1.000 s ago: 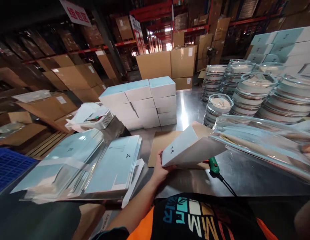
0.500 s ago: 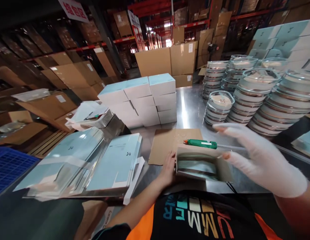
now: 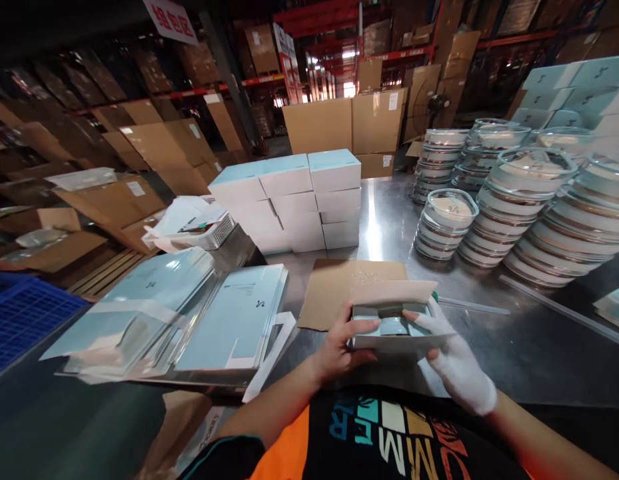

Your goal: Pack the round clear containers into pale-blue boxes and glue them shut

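Note:
A small white carton (image 3: 392,317) with its end flaps open sits in front of my chest on the steel table (image 3: 514,347). A glass dish shows inside its mouth. My bare left hand (image 3: 342,343) grips the carton's left end, thumb on the lower flap. My right hand (image 3: 452,353), in a white glove, holds the right end with its fingers curled onto the flap. A brown cardboard sheet (image 3: 334,287) lies under and behind the carton. A green tool is mostly hidden behind the carton.
Flat pale-blue carton blanks (image 3: 234,320) lie piled at the left. Folded white-and-blue boxes (image 3: 299,200) stand stacked mid-table. Several stacks of glass dishes (image 3: 529,207) fill the right. A blue crate (image 3: 19,313) sits far left, brown cartons (image 3: 349,123) behind.
The glass dish has gone into the carton. My gloved right hand came down from above onto the carton's right end. The green tool is now hidden behind the carton.

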The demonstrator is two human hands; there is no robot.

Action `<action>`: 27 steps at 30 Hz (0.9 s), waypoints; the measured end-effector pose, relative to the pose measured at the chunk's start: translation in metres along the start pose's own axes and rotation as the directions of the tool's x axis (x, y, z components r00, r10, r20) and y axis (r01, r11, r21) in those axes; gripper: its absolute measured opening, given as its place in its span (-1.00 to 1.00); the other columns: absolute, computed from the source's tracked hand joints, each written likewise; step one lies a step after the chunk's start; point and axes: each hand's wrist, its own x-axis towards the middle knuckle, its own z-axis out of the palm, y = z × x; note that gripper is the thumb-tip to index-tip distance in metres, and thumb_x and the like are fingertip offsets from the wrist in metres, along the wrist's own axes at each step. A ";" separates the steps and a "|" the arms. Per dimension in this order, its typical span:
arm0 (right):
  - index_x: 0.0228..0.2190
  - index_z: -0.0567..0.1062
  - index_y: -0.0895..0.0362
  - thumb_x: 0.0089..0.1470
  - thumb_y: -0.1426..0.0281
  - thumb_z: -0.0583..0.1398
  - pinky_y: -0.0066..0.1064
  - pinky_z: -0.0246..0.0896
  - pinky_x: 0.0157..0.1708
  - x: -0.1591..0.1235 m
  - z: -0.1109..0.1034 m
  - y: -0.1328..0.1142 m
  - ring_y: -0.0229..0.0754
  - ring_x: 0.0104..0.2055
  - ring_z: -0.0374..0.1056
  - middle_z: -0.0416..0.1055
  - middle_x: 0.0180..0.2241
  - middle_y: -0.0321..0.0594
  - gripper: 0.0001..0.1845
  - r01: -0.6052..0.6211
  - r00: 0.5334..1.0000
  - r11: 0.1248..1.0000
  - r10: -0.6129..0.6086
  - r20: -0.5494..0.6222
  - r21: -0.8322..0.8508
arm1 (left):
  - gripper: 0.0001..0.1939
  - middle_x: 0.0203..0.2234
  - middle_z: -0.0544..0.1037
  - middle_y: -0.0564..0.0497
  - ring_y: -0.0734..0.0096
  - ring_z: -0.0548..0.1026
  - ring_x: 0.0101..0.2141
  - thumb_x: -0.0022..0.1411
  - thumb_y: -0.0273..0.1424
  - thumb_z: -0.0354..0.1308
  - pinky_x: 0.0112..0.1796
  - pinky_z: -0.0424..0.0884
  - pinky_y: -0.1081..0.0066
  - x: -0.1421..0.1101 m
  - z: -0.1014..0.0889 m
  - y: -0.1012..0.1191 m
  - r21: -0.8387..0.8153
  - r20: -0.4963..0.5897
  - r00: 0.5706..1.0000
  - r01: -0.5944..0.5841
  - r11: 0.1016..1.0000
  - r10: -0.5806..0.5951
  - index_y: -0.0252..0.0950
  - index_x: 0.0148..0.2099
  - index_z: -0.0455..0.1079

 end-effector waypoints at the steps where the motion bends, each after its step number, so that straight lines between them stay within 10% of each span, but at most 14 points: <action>1: 0.01 0.67 0.01 0.14 -0.32 0.20 0.07 0.38 0.29 0.006 0.007 -0.004 0.28 0.39 0.31 0.52 0.22 0.03 -0.24 -0.064 0.998 0.996 0.066 -0.020 0.068 | -0.50 -0.05 0.60 -0.20 -0.14 0.51 0.12 0.17 0.12 0.43 0.26 0.38 -0.10 0.002 0.002 0.003 0.013 0.008 1.000 -0.029 0.999 0.029 -0.18 -0.08 0.65; 7: -0.02 0.54 0.03 0.14 0.18 0.29 -0.01 0.39 0.23 0.022 0.037 -0.013 0.09 0.12 0.51 0.60 0.02 -0.10 -0.61 -0.113 0.933 0.990 0.135 -0.333 0.086 | -0.09 0.16 0.50 -0.27 -0.22 0.44 0.22 -0.02 0.32 0.42 0.23 0.40 -0.11 -0.004 0.010 -0.007 -0.017 -0.198 0.979 0.032 0.999 -0.035 -0.19 0.18 0.51; 11: -0.02 0.49 -0.03 0.18 0.28 0.23 -0.06 0.45 0.10 0.022 0.024 0.000 0.05 0.08 0.53 0.57 0.07 -0.10 -0.68 0.035 0.910 0.998 -0.012 -0.415 0.048 | -0.33 -0.08 0.61 -0.20 -0.19 0.51 0.14 0.00 0.15 0.52 0.25 0.39 -0.14 -0.009 -0.009 -0.006 0.135 0.010 1.000 -0.010 0.991 0.008 -0.13 0.05 0.62; 14: -0.05 0.50 0.01 0.21 0.19 0.18 0.01 0.42 0.12 0.033 -0.001 0.017 0.15 0.08 0.52 0.57 0.04 -0.01 -0.69 0.008 0.928 0.968 -0.100 -0.359 -0.249 | -0.37 -0.07 0.62 -0.16 -0.16 0.52 0.13 0.06 0.08 0.53 0.26 0.38 -0.14 -0.017 -0.030 -0.006 0.233 -0.145 0.985 -0.052 0.971 0.088 -0.10 0.10 0.61; 17: -0.12 0.55 0.11 0.14 0.11 0.22 0.07 0.42 0.05 0.048 -0.019 0.037 0.30 0.02 0.54 0.60 -0.07 0.15 -0.61 -0.243 0.967 0.734 0.235 -0.099 -0.634 | -0.37 -0.08 0.62 -0.11 -0.15 0.48 0.19 0.09 0.10 0.49 0.39 0.18 -0.19 -0.025 -0.046 -0.013 0.333 -0.366 0.925 0.031 0.942 0.099 -0.11 0.09 0.58; 20: 0.11 0.46 0.22 0.14 0.11 0.28 0.05 0.42 -0.06 0.054 -0.021 0.055 0.36 -0.07 0.58 0.60 -0.06 0.27 -0.39 -0.379 0.810 0.535 0.587 0.009 -0.755 | -0.32 -0.12 0.60 -0.09 -0.07 0.55 0.07 0.08 0.22 0.42 0.39 0.16 -0.18 -0.026 -0.051 -0.024 0.334 -0.355 0.932 0.053 0.941 0.074 -0.14 0.05 0.55; 23: 0.25 0.33 0.24 0.05 0.23 0.35 -0.06 0.44 -0.10 0.053 -0.021 0.068 0.27 -0.09 0.60 0.63 -0.08 0.20 -0.21 -0.495 0.801 0.612 0.597 -0.051 -0.617 | -0.30 -0.13 0.59 -0.09 -0.02 0.57 -0.01 0.08 0.23 0.41 0.38 0.16 -0.18 -0.021 -0.049 -0.028 0.319 -0.284 0.956 0.017 0.947 0.078 -0.15 0.07 0.52; 27: 0.05 0.44 0.15 -0.01 0.31 0.28 -0.21 0.49 -0.22 0.043 -0.032 0.072 0.06 -0.21 0.59 0.64 -0.25 -0.07 -0.46 -0.536 0.843 0.776 0.513 -0.160 -0.332 | -0.35 -0.04 0.58 -0.11 -0.04 0.52 0.08 0.14 0.17 0.40 0.33 0.23 -0.09 -0.005 -0.045 -0.017 0.236 -0.349 0.937 0.060 0.970 0.027 -0.14 0.09 0.51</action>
